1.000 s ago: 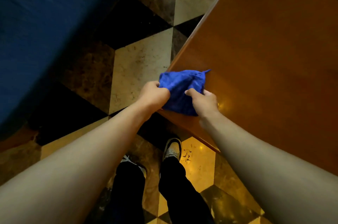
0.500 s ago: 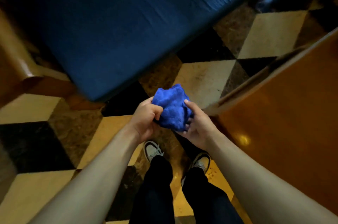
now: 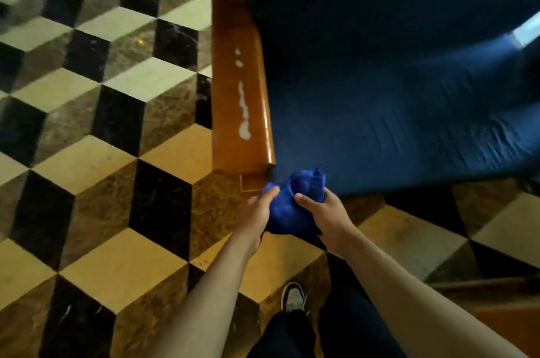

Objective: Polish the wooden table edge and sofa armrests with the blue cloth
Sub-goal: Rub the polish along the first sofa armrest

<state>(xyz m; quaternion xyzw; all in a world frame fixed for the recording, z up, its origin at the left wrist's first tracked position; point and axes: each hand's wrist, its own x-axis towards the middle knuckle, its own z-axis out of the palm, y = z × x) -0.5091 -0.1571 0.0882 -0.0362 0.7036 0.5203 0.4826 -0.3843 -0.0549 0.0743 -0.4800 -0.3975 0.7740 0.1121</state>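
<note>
The blue cloth (image 3: 295, 205) is bunched up between both hands, held in the air just below the front end of the sofa's wooden armrest (image 3: 233, 124). My left hand (image 3: 258, 211) grips its left side and my right hand (image 3: 327, 214) grips its right side. The glossy orange-brown armrest runs away from me and has white streaks and spots (image 3: 244, 112) along its top. A sliver of the wooden table (image 3: 496, 299) shows at the lower right.
The sofa's dark blue seat cushion (image 3: 394, 80) fills the upper right. A tiled floor (image 3: 102, 138) in a cube pattern covers the left and bottom. My legs and a shoe (image 3: 293, 297) stand below the hands.
The cloth came off the table edge and both hands carried it over to the sofa. My view swung left, so the armrest is now in front and the table is almost out of sight.
</note>
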